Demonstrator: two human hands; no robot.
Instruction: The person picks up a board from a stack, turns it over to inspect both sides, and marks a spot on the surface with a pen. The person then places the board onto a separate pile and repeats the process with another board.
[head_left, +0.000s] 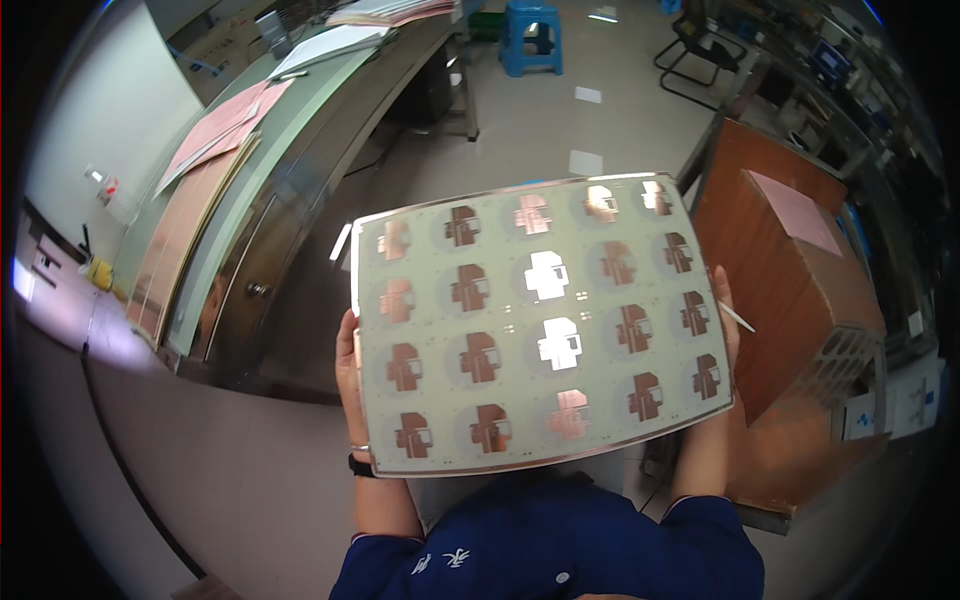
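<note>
A large pale green circuit board panel (510, 320) is held up in front of my body, tilted a little. Rows of round areas with copper-coloured patterns cover its face, and some of them shine white with glare. My left hand (347, 355) grips the panel's left edge, a dark band around that wrist. On the opposite edge my right hand (728, 310) has hold too, its fingers partly hidden by the panel. A thin white pen-like stick (738, 317) juts out beside the right hand, seemingly held along with the panel.
At left stands a long desk with a green top (300, 110), carrying pink sheets (222, 130), white papers (330, 48) and a copper-coloured board (190, 235). A blue stool (532, 40) and a chair (700, 50) stand ahead. Close on my right is a brown wooden box (790, 270).
</note>
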